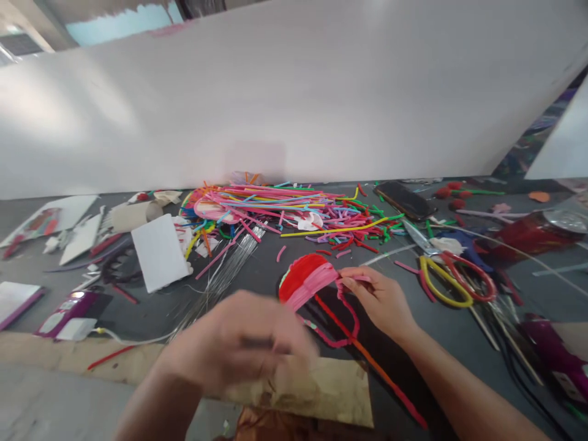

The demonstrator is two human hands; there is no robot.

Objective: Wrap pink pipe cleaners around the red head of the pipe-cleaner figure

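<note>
My right hand [379,300] pinches the end of a pink pipe cleaner at the right side of a pipe-cleaner craft piece [303,282]. This piece has a rounded top filled with red and pink rows. Below that hangs a pink outlined loop [356,321], and a long red-orange pipe-cleaner stem [381,370] slants down to the right. My left hand [248,337] is in front of the piece's lower left, curled and smeared by motion. Whether it holds anything cannot be made out.
A pile of pipe cleaners [294,211] lies at the back, with thin wires [225,269] before it. Scissors [445,275], a phone [404,199] and a red can [533,236] are at right. At left are a white card [160,252] and a purple glue-gun-like device [68,312].
</note>
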